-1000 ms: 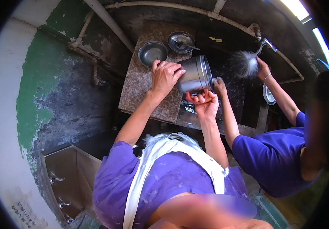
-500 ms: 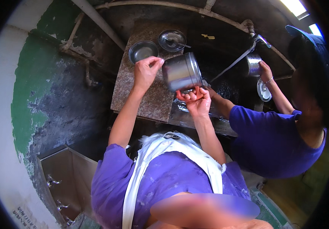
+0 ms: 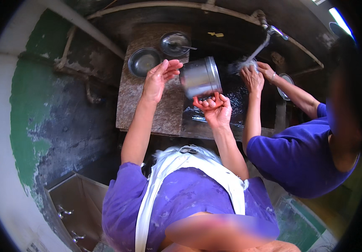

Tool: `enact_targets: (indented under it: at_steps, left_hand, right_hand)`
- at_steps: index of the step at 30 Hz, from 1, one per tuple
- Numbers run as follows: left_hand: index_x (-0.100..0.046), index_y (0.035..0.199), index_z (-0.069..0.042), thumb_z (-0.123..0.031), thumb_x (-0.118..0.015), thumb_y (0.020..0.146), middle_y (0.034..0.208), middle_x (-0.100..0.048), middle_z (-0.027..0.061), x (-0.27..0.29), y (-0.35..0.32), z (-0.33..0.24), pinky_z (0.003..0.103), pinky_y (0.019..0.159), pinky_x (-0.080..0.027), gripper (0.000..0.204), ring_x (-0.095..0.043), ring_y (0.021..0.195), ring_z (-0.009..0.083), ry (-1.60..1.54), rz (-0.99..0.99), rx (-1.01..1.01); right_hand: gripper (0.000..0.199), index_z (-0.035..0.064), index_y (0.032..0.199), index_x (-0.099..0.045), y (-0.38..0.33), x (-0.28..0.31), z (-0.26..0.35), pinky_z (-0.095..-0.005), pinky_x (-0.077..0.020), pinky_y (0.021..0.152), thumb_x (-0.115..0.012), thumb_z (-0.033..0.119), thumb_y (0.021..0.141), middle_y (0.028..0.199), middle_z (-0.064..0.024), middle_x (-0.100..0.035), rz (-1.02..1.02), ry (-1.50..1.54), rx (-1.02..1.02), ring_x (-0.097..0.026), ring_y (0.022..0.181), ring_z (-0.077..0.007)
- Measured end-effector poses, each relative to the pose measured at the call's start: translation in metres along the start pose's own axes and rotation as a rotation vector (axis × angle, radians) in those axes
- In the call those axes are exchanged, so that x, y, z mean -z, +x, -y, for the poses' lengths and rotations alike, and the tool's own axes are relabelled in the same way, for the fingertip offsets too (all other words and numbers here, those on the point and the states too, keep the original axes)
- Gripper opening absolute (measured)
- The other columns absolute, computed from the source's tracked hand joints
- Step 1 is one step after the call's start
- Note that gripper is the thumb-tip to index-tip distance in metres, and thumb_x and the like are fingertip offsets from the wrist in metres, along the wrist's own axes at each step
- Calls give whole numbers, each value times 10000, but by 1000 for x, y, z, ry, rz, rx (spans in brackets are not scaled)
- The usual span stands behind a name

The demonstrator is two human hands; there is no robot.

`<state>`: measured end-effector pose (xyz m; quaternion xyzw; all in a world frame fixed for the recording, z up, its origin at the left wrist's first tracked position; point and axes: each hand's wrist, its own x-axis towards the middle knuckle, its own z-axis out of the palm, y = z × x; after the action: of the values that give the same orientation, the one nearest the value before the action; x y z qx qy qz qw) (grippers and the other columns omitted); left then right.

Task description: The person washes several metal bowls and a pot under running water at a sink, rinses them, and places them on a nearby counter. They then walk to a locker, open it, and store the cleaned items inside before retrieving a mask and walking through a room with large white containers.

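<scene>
The right hand (image 3: pixel 215 107) cups the rim of a shiny cylindrical steel pot (image 3: pixel 200 77) from below, holding it tilted on its side above the counter's (image 3: pixel 147 105) right edge. The left hand (image 3: pixel 159 79) is spread wide, fingertips at the pot's base. Two round steel bowls (image 3: pixel 144 61) sit at the counter's far edge, while another person's hands (image 3: pixel 254 75) rinse beside a tap.

Far end of the stone counter (image 3: pixel 147 107) being taken up by two steel bowls (image 3: pixel 144 61), near end being left bare, sink side being blocked by a co-worker's hands (image 3: pixel 253 77) under the tap (image 3: pixel 273 31), steel pot (image 3: pixel 200 77) being held between.
</scene>
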<state>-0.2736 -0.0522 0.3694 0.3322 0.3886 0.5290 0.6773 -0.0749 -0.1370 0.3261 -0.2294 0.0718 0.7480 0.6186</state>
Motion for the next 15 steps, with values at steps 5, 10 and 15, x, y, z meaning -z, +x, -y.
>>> enact_targets:
  at_steps: [5,10,15]
  left_hand:
    - [-551,1157,-17,-279,-503,883,1197,-546,152,-42,-5,25,460,996,-313,382,-490,1142,304,1385,53,-767]
    - [-599,1045,-35,-131,-565,827,1100,-578,158,-29,9,42,370,820,-446,241,-576,961,280,1107,-77,-531]
    - [-615,686,-13,-242,-598,839,543,-570,95,-25,50,62,308,504,-417,276,-534,490,176,1077,-136,-245]
  right_hand:
    - [181,57,814,-528,14,-3,7,-355,-455,756,-486,233,829,611,-50,-517,-30,36,59,-514,644,-208]
    - [176,78,805,-519,8,9,11,-364,-485,743,-480,247,837,617,-31,-505,-121,-255,140,-533,642,-182]
    - [192,79,850,-534,-12,35,13,-350,-488,719,-502,268,857,590,-21,-487,-250,-356,139,-533,610,-183]
